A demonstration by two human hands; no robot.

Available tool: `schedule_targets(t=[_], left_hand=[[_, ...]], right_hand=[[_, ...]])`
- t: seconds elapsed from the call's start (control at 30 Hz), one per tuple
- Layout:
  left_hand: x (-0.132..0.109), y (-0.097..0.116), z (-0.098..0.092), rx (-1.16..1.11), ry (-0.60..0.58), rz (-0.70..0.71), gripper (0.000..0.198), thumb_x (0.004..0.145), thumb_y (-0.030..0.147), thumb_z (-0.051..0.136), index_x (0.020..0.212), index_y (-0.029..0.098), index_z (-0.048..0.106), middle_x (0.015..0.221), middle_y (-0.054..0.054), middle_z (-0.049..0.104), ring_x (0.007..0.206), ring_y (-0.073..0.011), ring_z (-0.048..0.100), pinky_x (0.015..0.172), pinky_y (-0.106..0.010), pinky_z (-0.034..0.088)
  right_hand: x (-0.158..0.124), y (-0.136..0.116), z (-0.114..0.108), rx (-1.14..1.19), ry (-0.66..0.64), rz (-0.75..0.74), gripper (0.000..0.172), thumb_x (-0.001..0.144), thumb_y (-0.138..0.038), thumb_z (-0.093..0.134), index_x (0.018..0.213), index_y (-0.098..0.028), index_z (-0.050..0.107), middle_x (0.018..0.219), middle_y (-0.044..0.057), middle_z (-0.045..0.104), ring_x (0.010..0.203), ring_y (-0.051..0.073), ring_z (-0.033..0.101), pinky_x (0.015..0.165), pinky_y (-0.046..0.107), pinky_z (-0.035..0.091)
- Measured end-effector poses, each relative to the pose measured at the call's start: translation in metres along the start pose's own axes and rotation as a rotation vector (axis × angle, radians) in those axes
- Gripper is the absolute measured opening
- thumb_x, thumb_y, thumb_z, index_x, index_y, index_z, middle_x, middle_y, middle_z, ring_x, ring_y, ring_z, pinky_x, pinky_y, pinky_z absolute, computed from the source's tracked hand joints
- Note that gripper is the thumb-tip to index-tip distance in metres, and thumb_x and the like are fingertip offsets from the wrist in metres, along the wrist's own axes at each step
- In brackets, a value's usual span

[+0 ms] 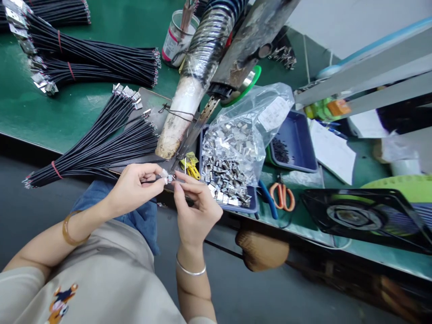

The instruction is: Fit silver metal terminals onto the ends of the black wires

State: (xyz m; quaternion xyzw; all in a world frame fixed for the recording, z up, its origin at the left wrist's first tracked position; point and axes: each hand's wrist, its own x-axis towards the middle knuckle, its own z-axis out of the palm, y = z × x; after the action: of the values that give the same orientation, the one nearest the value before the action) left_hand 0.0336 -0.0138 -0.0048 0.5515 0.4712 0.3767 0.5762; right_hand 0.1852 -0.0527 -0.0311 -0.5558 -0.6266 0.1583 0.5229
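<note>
My left hand [137, 186] is closed, pinching a black cable near its end, where a small metal connector shell [169, 178] shows. From the other side the thumb and fingers of my right hand [195, 207] close on this shell; finer detail between the fingertips is too small to tell. Just beyond lies a loose bundle of black cables [111, 144], tied with a red band, metal shells on several of its far ends. Close to my right hand, a blue tray [253, 198] holds many loose metal shells [226, 175], partly inside a clear plastic bag [270, 105].
Above the hands hang a wrapped duct [178, 112] and a soldering iron [199, 121]. A yellow cutter [191, 166] lies beside the tray. To the right are orange-handled scissors [282, 195], a second blue tray [300, 139] and a black fan [361, 216]. More cable bundles [97, 54] lie at the far left.
</note>
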Motion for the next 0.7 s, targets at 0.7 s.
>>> schedule_targets(t=[0.7], left_hand=[[0.0024, 0.0008, 0.0058, 0.022, 0.118, 0.028, 0.014, 0.075, 0.024, 0.06, 0.067, 0.013, 0.063, 0.053, 0.007, 0.035, 0.05, -0.006, 0.025, 0.046, -0.021, 0.018]], right_hand=[[0.0053, 0.0016, 0.0026, -0.066, 0.015, -0.156, 0.013, 0.088, -0.01, 0.068, 0.088, -0.022, 0.065, 0.1, 0.005, 0.08, 0.092, 0.018, 0.078, 0.077, 0.032, 0.066]])
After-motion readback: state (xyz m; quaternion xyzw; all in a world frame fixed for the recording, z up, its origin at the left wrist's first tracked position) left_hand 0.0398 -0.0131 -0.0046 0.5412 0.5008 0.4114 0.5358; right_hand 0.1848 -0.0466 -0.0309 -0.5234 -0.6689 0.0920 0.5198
